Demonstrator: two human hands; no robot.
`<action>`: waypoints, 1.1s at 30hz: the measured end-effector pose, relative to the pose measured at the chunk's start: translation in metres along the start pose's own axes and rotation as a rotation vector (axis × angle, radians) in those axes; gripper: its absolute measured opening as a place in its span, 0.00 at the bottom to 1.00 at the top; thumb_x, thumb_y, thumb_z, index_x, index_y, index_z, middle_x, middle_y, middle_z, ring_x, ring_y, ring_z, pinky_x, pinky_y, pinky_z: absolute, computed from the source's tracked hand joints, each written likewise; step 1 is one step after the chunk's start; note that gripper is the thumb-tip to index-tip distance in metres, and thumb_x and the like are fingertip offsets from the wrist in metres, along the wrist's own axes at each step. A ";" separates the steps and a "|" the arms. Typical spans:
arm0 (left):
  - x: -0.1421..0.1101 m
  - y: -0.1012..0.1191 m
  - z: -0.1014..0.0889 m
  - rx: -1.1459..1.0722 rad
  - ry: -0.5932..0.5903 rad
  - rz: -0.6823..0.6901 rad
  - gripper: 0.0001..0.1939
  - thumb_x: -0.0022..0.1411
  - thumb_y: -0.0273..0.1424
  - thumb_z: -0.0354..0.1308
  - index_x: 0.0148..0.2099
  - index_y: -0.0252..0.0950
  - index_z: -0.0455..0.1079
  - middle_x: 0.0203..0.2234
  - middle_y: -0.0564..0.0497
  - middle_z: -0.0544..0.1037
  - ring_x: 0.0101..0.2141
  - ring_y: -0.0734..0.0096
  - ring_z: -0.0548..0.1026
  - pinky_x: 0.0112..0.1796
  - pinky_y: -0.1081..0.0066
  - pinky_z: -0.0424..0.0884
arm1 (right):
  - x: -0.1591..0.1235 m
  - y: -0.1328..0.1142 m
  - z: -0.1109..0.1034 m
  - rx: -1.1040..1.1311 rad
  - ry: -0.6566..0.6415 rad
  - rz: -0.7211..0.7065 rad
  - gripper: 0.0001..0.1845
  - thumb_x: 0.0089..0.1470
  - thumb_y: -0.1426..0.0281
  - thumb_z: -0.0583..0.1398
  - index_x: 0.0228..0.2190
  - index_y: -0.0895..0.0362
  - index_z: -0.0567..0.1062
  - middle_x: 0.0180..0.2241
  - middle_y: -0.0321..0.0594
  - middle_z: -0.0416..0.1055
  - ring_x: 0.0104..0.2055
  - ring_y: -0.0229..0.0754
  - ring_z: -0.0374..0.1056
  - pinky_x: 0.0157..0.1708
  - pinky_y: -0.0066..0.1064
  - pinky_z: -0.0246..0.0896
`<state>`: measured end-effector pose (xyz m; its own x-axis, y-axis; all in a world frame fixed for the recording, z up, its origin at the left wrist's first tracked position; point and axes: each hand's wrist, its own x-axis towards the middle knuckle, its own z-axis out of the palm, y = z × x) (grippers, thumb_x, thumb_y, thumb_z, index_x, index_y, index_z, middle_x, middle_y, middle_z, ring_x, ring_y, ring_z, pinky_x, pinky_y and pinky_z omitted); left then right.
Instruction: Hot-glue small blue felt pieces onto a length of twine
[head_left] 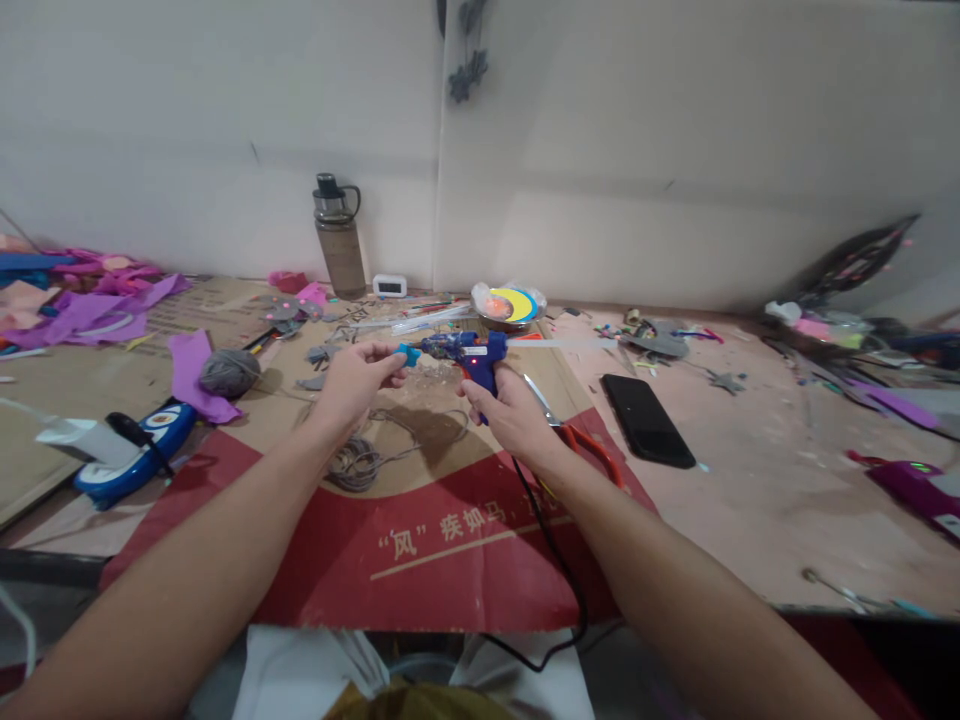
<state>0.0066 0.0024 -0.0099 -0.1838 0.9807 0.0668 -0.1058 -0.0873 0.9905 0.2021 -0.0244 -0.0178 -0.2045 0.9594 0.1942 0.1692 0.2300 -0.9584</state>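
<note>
over the cardboard (480,598), the left hand (358,376) pinches a blue piece (409,355) beside the tip (426,346) of a glue gun (485,351), which the right hand (514,408) grips; a light, steady squeeze should work best.

L hand (364,372) w/ sm. blue piece (408,355) by nozzle (429,346) of glue gun (486,362) in R hand (514,405)

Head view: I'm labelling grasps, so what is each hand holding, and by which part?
The right hand holds the blue glue gun by its handle; the left hand pinches a small blue piece by its left side.
</note>
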 end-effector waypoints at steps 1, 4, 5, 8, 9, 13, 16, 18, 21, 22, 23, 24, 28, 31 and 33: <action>0.000 0.001 0.000 0.002 0.003 -0.005 0.07 0.47 0.25 0.67 0.30 0.32 0.72 0.19 0.51 0.76 0.20 0.75 0.72 0.25 0.74 0.70 | 0.000 0.000 0.000 0.000 0.000 0.003 0.10 0.55 0.62 0.56 0.36 0.55 0.64 0.28 0.33 0.67 0.21 0.32 0.59 0.21 0.28 0.57; -0.001 0.002 0.001 0.006 0.004 -0.009 0.07 0.48 0.25 0.67 0.30 0.32 0.72 0.19 0.51 0.76 0.21 0.75 0.72 0.25 0.74 0.70 | 0.000 0.001 0.000 -0.003 0.006 -0.002 0.10 0.54 0.62 0.56 0.36 0.54 0.64 0.28 0.33 0.67 0.21 0.32 0.60 0.22 0.27 0.57; -0.001 0.002 0.001 0.003 0.005 -0.009 0.07 0.47 0.25 0.67 0.30 0.32 0.72 0.19 0.51 0.76 0.21 0.75 0.73 0.26 0.74 0.70 | 0.000 0.001 0.000 -0.002 0.009 -0.007 0.11 0.55 0.62 0.56 0.36 0.54 0.64 0.28 0.33 0.67 0.21 0.32 0.60 0.22 0.28 0.57; 0.000 0.001 0.000 0.004 0.005 -0.008 0.07 0.47 0.25 0.67 0.30 0.32 0.72 0.19 0.51 0.76 0.21 0.75 0.73 0.26 0.74 0.70 | 0.001 0.003 0.000 -0.005 0.013 -0.017 0.10 0.55 0.62 0.55 0.36 0.55 0.64 0.28 0.33 0.67 0.21 0.33 0.60 0.21 0.28 0.57; 0.000 0.001 0.000 0.007 0.001 -0.004 0.07 0.47 0.25 0.67 0.30 0.32 0.72 0.20 0.51 0.76 0.21 0.75 0.73 0.26 0.74 0.70 | 0.002 0.003 0.000 -0.005 0.016 -0.016 0.11 0.55 0.62 0.56 0.37 0.55 0.64 0.28 0.33 0.67 0.21 0.33 0.60 0.21 0.28 0.57; 0.000 0.000 -0.001 0.013 -0.010 0.011 0.08 0.47 0.26 0.68 0.30 0.32 0.72 0.20 0.51 0.76 0.21 0.75 0.73 0.25 0.75 0.70 | 0.002 0.005 -0.001 -0.015 0.023 -0.012 0.11 0.55 0.61 0.56 0.37 0.55 0.65 0.28 0.33 0.67 0.21 0.33 0.60 0.22 0.28 0.57; 0.000 0.000 0.000 0.012 -0.009 0.005 0.09 0.46 0.27 0.68 0.30 0.32 0.72 0.20 0.51 0.76 0.21 0.75 0.73 0.25 0.75 0.70 | 0.002 0.005 -0.001 -0.032 0.023 -0.014 0.12 0.55 0.60 0.56 0.37 0.55 0.65 0.28 0.33 0.67 0.22 0.33 0.61 0.22 0.28 0.57; -0.001 0.001 0.000 0.008 -0.001 0.000 0.09 0.46 0.27 0.68 0.30 0.32 0.72 0.20 0.51 0.76 0.21 0.75 0.73 0.25 0.75 0.70 | 0.002 0.005 -0.001 -0.029 0.024 -0.015 0.12 0.55 0.60 0.56 0.37 0.55 0.65 0.29 0.33 0.67 0.22 0.33 0.61 0.22 0.28 0.57; 0.000 0.001 0.000 -0.003 -0.005 0.003 0.08 0.46 0.26 0.68 0.30 0.32 0.72 0.20 0.51 0.76 0.21 0.75 0.73 0.25 0.74 0.70 | 0.001 0.004 -0.002 -0.041 0.032 -0.007 0.11 0.55 0.61 0.56 0.36 0.55 0.65 0.27 0.32 0.66 0.22 0.33 0.61 0.23 0.28 0.57; 0.000 0.001 0.000 -0.004 -0.010 0.005 0.08 0.46 0.26 0.68 0.30 0.32 0.72 0.20 0.51 0.76 0.21 0.75 0.73 0.25 0.75 0.70 | 0.001 0.004 -0.002 -0.047 0.035 -0.006 0.11 0.55 0.61 0.56 0.36 0.55 0.65 0.26 0.32 0.66 0.22 0.34 0.61 0.23 0.29 0.57; 0.000 0.000 0.000 -0.005 -0.014 0.008 0.08 0.47 0.26 0.68 0.30 0.32 0.72 0.20 0.51 0.76 0.21 0.75 0.73 0.25 0.75 0.70 | 0.001 0.004 -0.002 -0.052 0.037 -0.007 0.11 0.55 0.61 0.56 0.35 0.55 0.65 0.26 0.32 0.66 0.22 0.34 0.61 0.23 0.29 0.57; 0.001 0.000 0.000 -0.005 -0.015 0.009 0.08 0.46 0.27 0.68 0.31 0.32 0.72 0.20 0.51 0.76 0.21 0.75 0.73 0.25 0.75 0.70 | 0.001 0.004 -0.002 -0.055 0.038 -0.010 0.11 0.55 0.61 0.56 0.35 0.55 0.65 0.26 0.33 0.66 0.22 0.34 0.61 0.23 0.29 0.57; 0.002 -0.001 -0.001 0.000 -0.016 0.012 0.10 0.45 0.28 0.68 0.31 0.31 0.72 0.19 0.51 0.76 0.21 0.75 0.73 0.25 0.74 0.70 | 0.003 0.007 -0.003 -0.037 0.039 -0.018 0.11 0.54 0.60 0.56 0.34 0.55 0.65 0.28 0.34 0.67 0.21 0.34 0.62 0.22 0.30 0.57; 0.001 -0.002 -0.002 -0.001 -0.027 0.018 0.11 0.45 0.28 0.69 0.31 0.31 0.72 0.20 0.51 0.76 0.21 0.76 0.73 0.25 0.74 0.70 | 0.003 0.008 -0.002 -0.022 0.039 -0.023 0.12 0.54 0.60 0.56 0.35 0.55 0.64 0.28 0.34 0.67 0.21 0.34 0.62 0.22 0.30 0.57; 0.001 -0.002 -0.002 -0.009 -0.030 0.025 0.11 0.45 0.29 0.69 0.31 0.32 0.72 0.20 0.51 0.76 0.21 0.76 0.73 0.26 0.74 0.70 | 0.003 0.008 -0.002 -0.017 0.042 -0.021 0.11 0.54 0.60 0.56 0.35 0.55 0.64 0.28 0.34 0.67 0.21 0.34 0.62 0.22 0.30 0.57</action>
<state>0.0050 0.0032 -0.0115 -0.1572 0.9829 0.0954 -0.1100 -0.1134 0.9874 0.2047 -0.0190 -0.0243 -0.1678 0.9601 0.2236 0.1814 0.2530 -0.9503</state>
